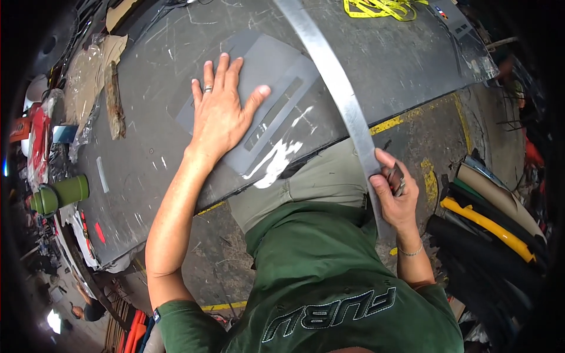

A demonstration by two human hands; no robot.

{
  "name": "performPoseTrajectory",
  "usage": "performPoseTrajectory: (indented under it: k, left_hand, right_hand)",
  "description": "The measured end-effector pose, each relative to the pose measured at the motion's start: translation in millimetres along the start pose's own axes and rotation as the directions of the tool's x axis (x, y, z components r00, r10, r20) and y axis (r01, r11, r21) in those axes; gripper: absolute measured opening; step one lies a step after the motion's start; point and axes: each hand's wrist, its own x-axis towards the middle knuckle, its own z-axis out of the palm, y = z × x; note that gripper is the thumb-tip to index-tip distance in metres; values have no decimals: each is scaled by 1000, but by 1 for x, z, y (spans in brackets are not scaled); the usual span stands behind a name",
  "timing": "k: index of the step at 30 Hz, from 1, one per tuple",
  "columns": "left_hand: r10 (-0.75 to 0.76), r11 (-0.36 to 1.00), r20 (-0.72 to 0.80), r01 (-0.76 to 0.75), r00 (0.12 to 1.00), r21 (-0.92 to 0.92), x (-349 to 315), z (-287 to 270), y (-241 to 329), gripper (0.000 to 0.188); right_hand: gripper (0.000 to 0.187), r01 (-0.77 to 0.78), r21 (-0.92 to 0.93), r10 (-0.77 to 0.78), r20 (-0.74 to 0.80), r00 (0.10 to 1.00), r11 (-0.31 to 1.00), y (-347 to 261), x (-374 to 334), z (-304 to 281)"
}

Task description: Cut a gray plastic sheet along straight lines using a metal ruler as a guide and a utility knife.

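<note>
My left hand lies flat, fingers spread, on a thin grey sheet with angled corners and long narrow slots. The sheet rests on a dark, scratched worktable near its front edge. In my right hand is a long metal straightedge, gripped near its lower end, past the table edge. It runs up across the table, over the right edge of the sheet. Something small and dark shows between my right fingers; I cannot make out what it is. Glare whitens the sheet's lower part.
A yellow measuring tape lies loosely heaped at the far edge. On the left are a worn wood strip, clear plastic wrapping and a green bottle. Rolls of material lie at right. Another person is low at left.
</note>
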Motion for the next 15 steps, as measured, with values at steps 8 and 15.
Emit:
performPoseTrajectory:
  k: [8,15]
  left_hand:
    - [280,960,156,-278,947,-32,15,-14,-35,98]
    - [276,953,92,-259,957,-159,36,-6,-6,106]
  right_hand:
    - [41,-200,-7,198,188,962,980,-21,0,22]
    - [40,-245,50,236,147,961,968,-26,7,34]
